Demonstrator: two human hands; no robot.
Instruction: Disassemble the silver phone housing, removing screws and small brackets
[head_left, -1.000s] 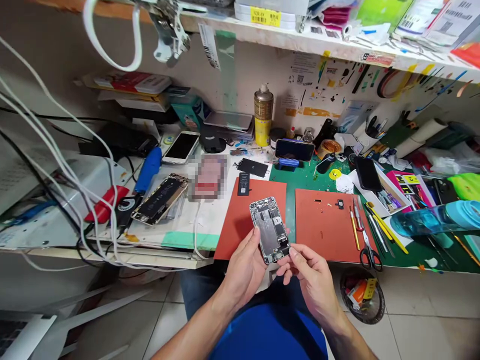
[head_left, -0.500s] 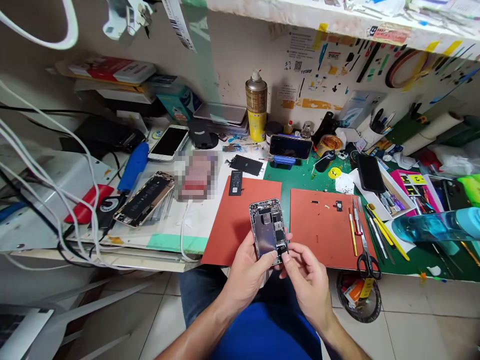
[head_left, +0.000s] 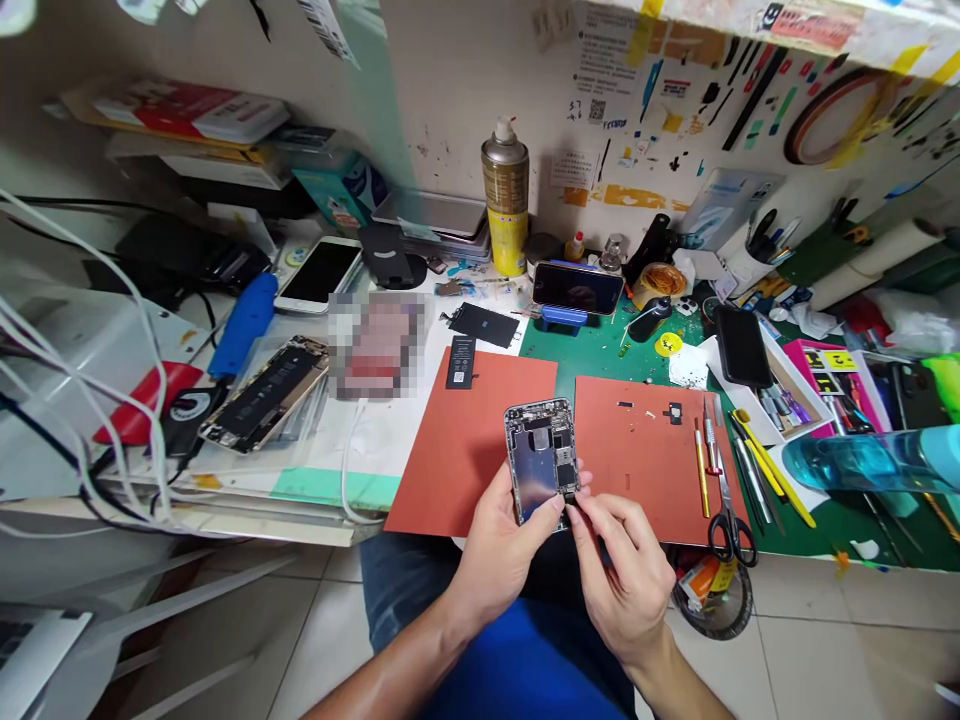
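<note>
Opened phone (head_left: 534, 470) in the left hand (head_left: 499, 545), mid-view, over the inner edge of the left red-brown mat (head_left: 450, 470); clock centred on phone, 12 at top of view. Front edge of the bench (head_left: 300, 526) runs close by its near end at 6 o'clock. Bare mat surface toward 9; narrow green strip between mats at 12 to 1; right red-brown mat (head_left: 645, 470) at 3, mostly bare, with small loose parts (head_left: 673, 411) at 2. Loose battery (head_left: 460, 362) near 11; scissors (head_left: 727, 506) between 3 and 4, well apart, handles at the bench edge. Against half a second ago: view has shifted, phone stands a little straighter, right thumb and index now drawn together at its 5 o'clock corner. Grip: left fingers wrapped round the phone's 8 o'clock side, thumb across its low inside; right hand (head_left: 626, 555) in a narrow pinch at that corner, cannot tell whether on a small part or only the phone's edge. Long axis nearly 12 to 6, far end leaning slightly toward 11; open side faces up, silvery bay on the 9 side, circuit board (head_left: 565, 462) on the 3 side
</note>
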